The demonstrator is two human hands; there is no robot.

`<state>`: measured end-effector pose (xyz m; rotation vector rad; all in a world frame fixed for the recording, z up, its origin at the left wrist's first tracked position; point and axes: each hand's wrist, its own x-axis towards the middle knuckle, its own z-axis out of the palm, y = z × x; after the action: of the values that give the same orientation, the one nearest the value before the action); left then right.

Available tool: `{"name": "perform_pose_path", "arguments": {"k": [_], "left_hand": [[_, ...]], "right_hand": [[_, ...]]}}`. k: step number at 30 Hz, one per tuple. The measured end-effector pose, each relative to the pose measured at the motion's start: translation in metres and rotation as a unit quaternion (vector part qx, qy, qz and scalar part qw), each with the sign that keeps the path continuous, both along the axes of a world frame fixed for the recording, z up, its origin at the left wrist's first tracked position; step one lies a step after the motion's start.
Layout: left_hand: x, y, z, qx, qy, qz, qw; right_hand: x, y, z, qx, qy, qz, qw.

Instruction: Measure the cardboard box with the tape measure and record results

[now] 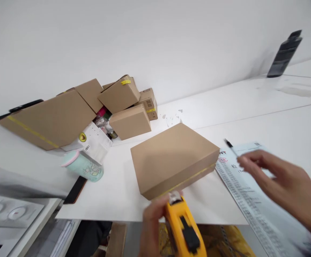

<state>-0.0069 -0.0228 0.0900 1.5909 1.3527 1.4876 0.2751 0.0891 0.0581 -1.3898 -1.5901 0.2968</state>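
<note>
My left hand (154,226) is closed around a yellow tape measure (184,228) with a black slide and a metal front end. It is at the front edge of the table, just before a closed brown cardboard box (174,157). A yellow line runs along the side of that box. To the right, my right hand (284,185) pinches a slim pen (232,146), its black end pointing up and left. Below that hand lies a large printed sheet (246,192), partly covered by the hand.
A mint cup (84,166) with a pink rim stands at the left. Several cardboard boxes (120,94) are piled against the wall beside a larger box (50,117). A black bottle (284,55) stands at the far right. Drawers (37,221) are below left.
</note>
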Motion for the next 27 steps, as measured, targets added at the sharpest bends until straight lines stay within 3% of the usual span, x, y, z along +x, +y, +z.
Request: {"name": "perform_pose_path", "arguments": {"k": [2, 4, 6, 8, 12, 16, 19, 21, 23, 25, 27], "left_hand": [[-0.006, 0.019, 0.017, 0.079, 0.114, 0.058, 0.989], [-0.010, 0.046, 0.029, 0.151, 0.254, 0.108, 0.949], [-0.010, 0.074, 0.035, 0.201, 0.366, 0.146, 0.897], [-0.009, 0.097, 0.034, 0.204, 0.439, 0.178, 0.857], [-0.009, 0.120, 0.023, 0.166, 0.519, 0.205, 0.813], [-0.020, 0.132, 0.015, 0.179, 0.532, 0.202, 0.802], [-0.028, 0.145, 0.018, 0.182, 0.524, 0.204, 0.807], [-0.028, 0.150, 0.022, 0.201, 0.517, 0.211, 0.805], [-0.017, 0.147, 0.025, 0.264, 0.491, 0.217, 0.801], [0.008, 0.136, 0.021, 0.344, 0.436, 0.173, 0.813], [0.042, 0.122, 0.007, 0.370, 0.379, 0.036, 0.847]], "right_hand": [[0.025, 0.039, -0.007, -0.082, -0.036, -0.103, 0.991], [0.040, 0.073, -0.017, -0.197, -0.099, -0.143, 0.965], [0.046, 0.098, -0.029, -0.273, -0.151, -0.134, 0.941], [0.044, 0.113, -0.041, -0.298, -0.181, -0.118, 0.930], [0.039, 0.126, -0.054, -0.281, -0.188, -0.044, 0.940], [0.048, 0.128, -0.051, -0.267, -0.131, 0.027, 0.954], [0.059, 0.125, -0.045, -0.232, 0.078, 0.106, 0.964], [0.064, 0.123, -0.044, -0.192, 0.244, 0.145, 0.939], [0.065, 0.122, -0.046, -0.175, 0.308, 0.142, 0.924], [0.063, 0.123, -0.050, -0.173, 0.309, 0.123, 0.927], [0.058, 0.123, -0.054, -0.161, 0.307, 0.097, 0.933]]}}
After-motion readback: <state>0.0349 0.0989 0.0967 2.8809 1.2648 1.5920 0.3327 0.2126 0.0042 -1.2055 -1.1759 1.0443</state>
